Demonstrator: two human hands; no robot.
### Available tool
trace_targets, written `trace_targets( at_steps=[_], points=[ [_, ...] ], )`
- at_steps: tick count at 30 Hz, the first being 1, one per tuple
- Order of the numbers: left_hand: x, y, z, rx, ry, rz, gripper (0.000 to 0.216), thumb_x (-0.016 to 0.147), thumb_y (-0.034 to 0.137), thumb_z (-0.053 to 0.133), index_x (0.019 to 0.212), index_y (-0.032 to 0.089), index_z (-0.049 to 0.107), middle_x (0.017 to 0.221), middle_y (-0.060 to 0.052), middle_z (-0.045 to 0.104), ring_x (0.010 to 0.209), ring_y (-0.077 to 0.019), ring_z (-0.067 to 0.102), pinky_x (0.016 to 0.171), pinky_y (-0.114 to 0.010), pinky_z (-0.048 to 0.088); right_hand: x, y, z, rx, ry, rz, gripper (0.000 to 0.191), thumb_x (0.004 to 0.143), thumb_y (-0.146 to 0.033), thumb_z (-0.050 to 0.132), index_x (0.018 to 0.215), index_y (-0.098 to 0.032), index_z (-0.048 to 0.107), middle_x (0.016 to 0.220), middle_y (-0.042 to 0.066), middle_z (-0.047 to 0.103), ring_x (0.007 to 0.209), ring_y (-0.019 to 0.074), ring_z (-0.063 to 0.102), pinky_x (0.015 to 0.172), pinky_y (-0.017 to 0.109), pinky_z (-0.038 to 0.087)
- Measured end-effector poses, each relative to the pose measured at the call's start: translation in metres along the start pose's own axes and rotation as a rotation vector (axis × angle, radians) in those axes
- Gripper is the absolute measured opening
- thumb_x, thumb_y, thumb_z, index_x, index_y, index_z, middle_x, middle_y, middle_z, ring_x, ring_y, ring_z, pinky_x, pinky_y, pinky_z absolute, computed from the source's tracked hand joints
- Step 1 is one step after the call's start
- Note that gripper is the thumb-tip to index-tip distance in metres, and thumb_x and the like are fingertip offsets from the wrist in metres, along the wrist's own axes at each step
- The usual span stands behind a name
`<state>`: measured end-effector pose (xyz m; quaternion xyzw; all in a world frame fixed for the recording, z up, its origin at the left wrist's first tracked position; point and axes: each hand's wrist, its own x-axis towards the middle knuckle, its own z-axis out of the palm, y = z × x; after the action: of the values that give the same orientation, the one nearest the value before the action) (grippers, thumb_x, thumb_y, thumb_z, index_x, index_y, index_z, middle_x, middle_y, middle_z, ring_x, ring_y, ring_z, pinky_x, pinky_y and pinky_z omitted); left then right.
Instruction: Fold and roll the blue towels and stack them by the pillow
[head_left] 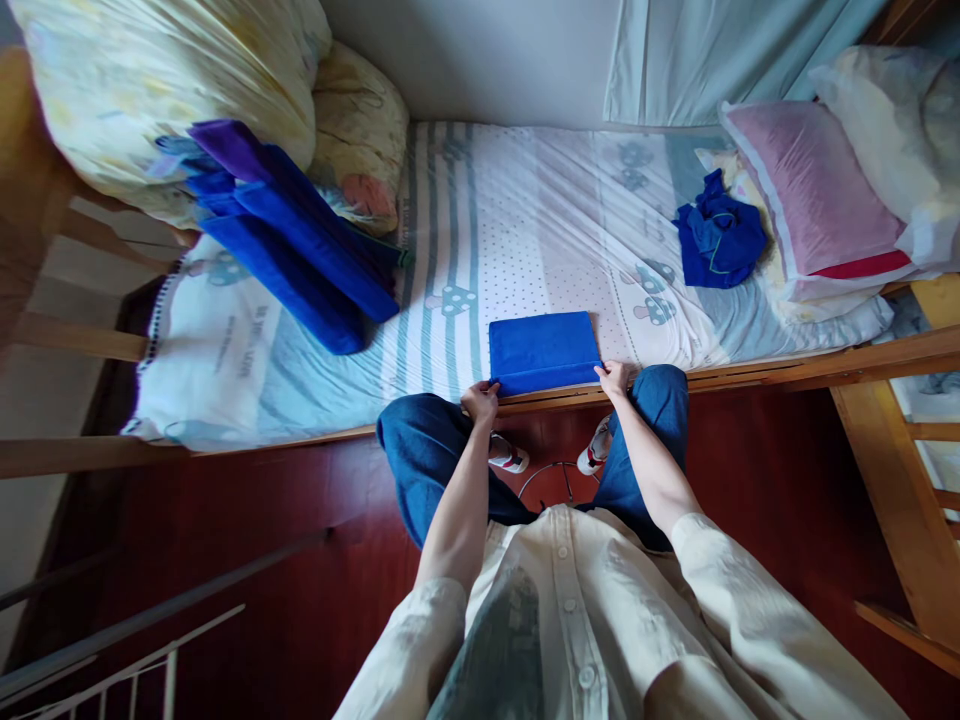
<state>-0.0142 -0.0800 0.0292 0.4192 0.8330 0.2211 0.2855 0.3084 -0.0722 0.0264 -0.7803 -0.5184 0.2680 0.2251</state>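
A flat, folded blue cloth point(546, 345) lies as a neat rectangle at the front edge of the bed, with a crease along its near side. My left hand point(481, 401) pinches its near left corner, thumb and fingers closed on it. At the near right corner, my right hand point(613, 380) grips the cloth in the same way. Both hands rest close to my knees. To the left, long blue fabric bundles point(300, 260) with a purple piece point(229, 145) lean against a big yellow bag. A crumpled blue cloth point(720, 235) lies farther right on the bed.
The bed point(525, 220) has a patterned sheet and a wooden edge rail point(787, 368). A stuffed yellow bag point(180, 80) stands at the left end, pink and white pillows point(817, 190) at the right. A metal rack point(172, 680) stands lower left on the red floor point(300, 560).
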Motion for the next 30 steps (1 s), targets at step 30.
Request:
trace_targets(
  at_steps=[30],
  points=[
    [-0.022,-0.001,0.005,0.256,-0.275,0.671,0.062,0.09,0.032,0.059,0.149,0.014,0.052,0.156,-0.017,0.052,0.151,-0.0332,0.038,0.125,-0.052,0.029,-0.029,-0.021,-0.011,-0.262,-0.203,-0.489,0.042,0.096,-0.031,0.064,0.137,-0.019,0.067,0.144,0.013,0.065,0.138,0.028,0.054,0.119,0.047,0.04]
  ],
)
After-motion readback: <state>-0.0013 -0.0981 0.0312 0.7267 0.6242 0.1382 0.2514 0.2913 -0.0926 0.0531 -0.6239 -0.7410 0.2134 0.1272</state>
